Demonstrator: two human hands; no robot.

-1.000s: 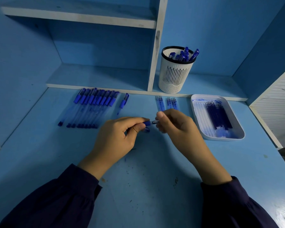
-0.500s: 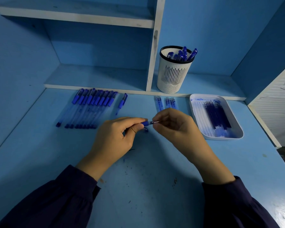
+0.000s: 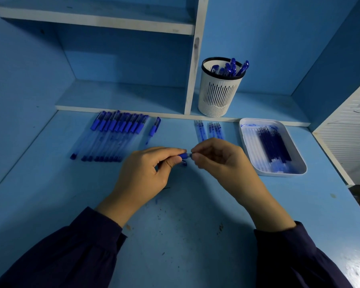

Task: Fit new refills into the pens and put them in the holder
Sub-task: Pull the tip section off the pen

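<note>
My left hand (image 3: pixel 146 173) grips a blue pen (image 3: pixel 183 156) over the middle of the desk; only its blue front end shows past my fingers. My right hand (image 3: pixel 218 161) pinches the tip end of that pen, fingertips against the left hand's. A small blue piece (image 3: pixel 184 163) lies on the desk just below them. A row of several capped blue pens (image 3: pixel 112 136) lies at the back left, with a single pen (image 3: pixel 154 128) beside it. The white slotted holder (image 3: pixel 219 88) stands on the low shelf with several pens inside.
A white tray (image 3: pixel 247 140) at the right holds several dark blue refills (image 3: pixel 273 146). Several loose refills (image 3: pixel 209 130) lie on the desk behind my right hand. A white shelf divider (image 3: pixel 192 59) rises left of the holder. A white slatted panel (image 3: pixel 349 138) borders the desk's right side.
My right fingers have closed in toward the left hand, so the metal tip that showed between the hands is now covered. Both hands stay in the same spot.
</note>
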